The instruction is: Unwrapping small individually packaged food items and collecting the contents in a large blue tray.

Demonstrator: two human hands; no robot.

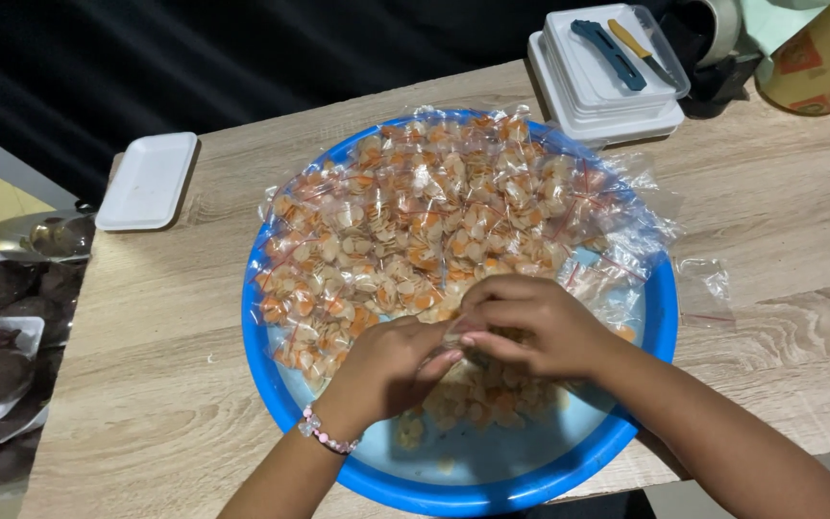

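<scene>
left hand (388, 365), right hand (530, 325), pinching small bag (453, 336), over blue basin (271, 375)

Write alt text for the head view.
Both hands, left and right, pinch a small clear plastic bag over a round blue plastic basin piled with small clear bags of orange-and-cream pieces on a light wooden table.

Filled small bags (434, 211) crowd the blue basin (271, 375); bare wooden table (165, 327) lies open left.
</scene>
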